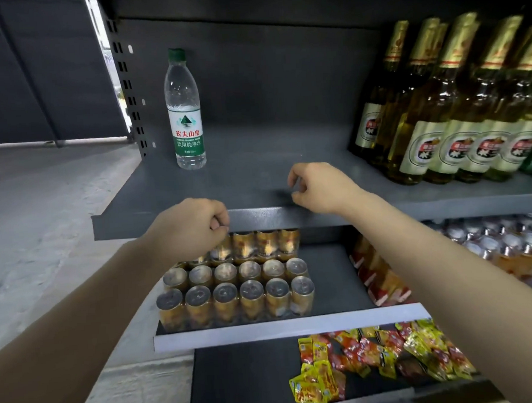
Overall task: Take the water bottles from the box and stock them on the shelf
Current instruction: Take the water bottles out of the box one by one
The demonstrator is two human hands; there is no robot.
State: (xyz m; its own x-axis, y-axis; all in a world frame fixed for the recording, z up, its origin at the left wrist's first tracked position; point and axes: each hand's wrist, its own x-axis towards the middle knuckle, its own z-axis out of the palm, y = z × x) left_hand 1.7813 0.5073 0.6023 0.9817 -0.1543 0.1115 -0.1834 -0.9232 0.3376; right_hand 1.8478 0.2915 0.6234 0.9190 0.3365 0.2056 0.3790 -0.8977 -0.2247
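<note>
One clear water bottle [185, 112] with a green cap and a green-and-white label stands upright at the back left of the grey shelf [290, 216]. My left hand [191, 227] hovers in front of the shelf's front lip, fingers curled, holding nothing. My right hand [316, 187] hangs just above the shelf's front edge, right of centre, its fingers loosely curled and empty. Both hands are well apart from the bottle. The box is not in view.
Several tall beer bottles [458, 111] with gold foil necks fill the shelf's right side. Below sits a pack of gold cans [236, 293], red packets [378, 275] and more cans at right. Snack sachets [377, 359] lie on the lowest shelf. Concrete floor lies left.
</note>
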